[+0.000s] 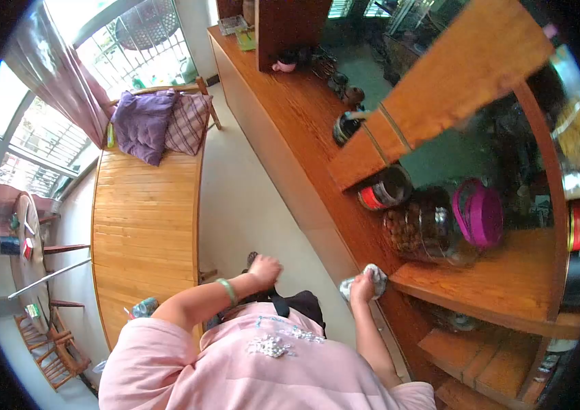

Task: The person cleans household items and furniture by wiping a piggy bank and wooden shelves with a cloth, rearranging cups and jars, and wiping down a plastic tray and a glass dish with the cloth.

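Observation:
My right hand (pixel 363 290) is closed around a crumpled whitish cloth (pixel 374 275). It is at the front edge of the brown wooden cabinet (pixel 317 195), where the cloth touches or nearly touches the wood. My left hand (pixel 266 269) hangs in front of my body over the floor, its fingers curled in and nothing visible in them. A pale green bangle (pixel 227 292) circles that wrist. On the cabinet shelf beyond my right hand stand a large clear jar of brown round things (pixel 406 229), a red-labelled jar (pixel 385 189) and a purple-lidded container (pixel 479 213).
A slatted wooden table (pixel 146 225) stands to my left. A purple cushion (pixel 141 126) and a checked cushion (pixel 188 123) lie at its far end. A wooden post (pixel 454 89) rises from the cabinet top. Lower shelves (pixel 488 355) are at the right. Pale floor (pixel 242 178) runs between table and cabinet.

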`<control>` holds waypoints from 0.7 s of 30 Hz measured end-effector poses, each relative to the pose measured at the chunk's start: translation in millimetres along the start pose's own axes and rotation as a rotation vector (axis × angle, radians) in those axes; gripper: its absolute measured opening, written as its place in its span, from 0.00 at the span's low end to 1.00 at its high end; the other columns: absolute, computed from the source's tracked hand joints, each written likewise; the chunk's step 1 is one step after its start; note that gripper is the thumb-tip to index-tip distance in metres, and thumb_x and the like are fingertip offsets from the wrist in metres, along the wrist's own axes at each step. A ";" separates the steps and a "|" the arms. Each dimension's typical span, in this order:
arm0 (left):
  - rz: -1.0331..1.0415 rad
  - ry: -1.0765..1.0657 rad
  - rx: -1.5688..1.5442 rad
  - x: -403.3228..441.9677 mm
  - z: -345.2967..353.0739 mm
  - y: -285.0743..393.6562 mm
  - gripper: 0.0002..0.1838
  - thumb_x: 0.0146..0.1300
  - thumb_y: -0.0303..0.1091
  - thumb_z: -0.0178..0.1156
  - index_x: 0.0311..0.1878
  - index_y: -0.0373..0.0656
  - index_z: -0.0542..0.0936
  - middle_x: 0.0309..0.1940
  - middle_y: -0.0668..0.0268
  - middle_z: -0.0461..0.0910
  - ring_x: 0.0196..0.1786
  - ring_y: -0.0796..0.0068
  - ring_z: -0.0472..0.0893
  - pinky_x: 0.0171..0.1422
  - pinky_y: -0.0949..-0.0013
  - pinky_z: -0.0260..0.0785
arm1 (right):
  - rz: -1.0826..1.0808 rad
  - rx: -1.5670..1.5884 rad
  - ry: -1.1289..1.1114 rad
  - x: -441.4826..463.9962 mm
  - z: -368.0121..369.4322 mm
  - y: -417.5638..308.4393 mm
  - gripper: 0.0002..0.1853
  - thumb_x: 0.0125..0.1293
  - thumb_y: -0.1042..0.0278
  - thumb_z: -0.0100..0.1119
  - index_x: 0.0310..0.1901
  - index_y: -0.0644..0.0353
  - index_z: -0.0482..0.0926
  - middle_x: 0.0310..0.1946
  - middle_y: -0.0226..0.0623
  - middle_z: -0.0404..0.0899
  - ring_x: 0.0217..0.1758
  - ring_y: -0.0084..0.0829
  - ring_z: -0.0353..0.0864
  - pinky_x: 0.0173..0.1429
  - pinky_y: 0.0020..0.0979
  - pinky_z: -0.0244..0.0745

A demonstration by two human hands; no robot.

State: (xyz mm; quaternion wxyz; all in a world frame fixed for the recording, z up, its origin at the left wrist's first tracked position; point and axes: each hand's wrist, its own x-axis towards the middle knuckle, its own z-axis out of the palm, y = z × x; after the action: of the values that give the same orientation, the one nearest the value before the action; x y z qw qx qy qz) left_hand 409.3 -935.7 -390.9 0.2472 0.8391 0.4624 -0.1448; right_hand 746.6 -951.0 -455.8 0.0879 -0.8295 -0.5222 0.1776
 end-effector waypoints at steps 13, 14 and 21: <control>-0.698 -0.202 -0.524 -120.6 9.8 -190.3 0.26 0.51 0.53 0.54 0.48 0.45 0.72 0.41 0.56 0.76 0.45 0.60 0.76 0.47 0.60 0.68 | -0.290 -0.041 -0.065 132.2 42.2 -357.9 0.11 0.54 0.70 0.48 0.39 0.60 0.64 0.26 0.55 0.75 0.31 0.54 0.75 0.34 0.49 0.66; -0.718 -0.174 -0.606 -118.2 6.0 -194.8 0.27 0.51 0.52 0.54 0.52 0.46 0.70 0.42 0.56 0.76 0.46 0.59 0.75 0.49 0.61 0.67 | -0.274 -0.070 -0.086 140.3 44.1 -377.7 0.10 0.54 0.70 0.47 0.38 0.60 0.64 0.26 0.55 0.75 0.31 0.54 0.75 0.34 0.49 0.67; -0.825 -0.091 -0.761 -79.8 -21.5 -253.7 0.25 0.52 0.48 0.54 0.51 0.44 0.71 0.41 0.57 0.77 0.47 0.60 0.75 0.51 0.62 0.66 | -0.310 0.000 -0.105 225.9 76.3 -485.6 0.12 0.59 0.66 0.41 0.43 0.60 0.66 0.28 0.54 0.76 0.31 0.51 0.77 0.34 0.49 0.68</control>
State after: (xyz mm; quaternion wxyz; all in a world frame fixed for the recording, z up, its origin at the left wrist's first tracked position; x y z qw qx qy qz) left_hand 152.3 -865.9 -406.6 0.4750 0.4334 0.7607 -0.0886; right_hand 400.0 -538.0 -411.2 0.0866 -0.7284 -0.6480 0.2049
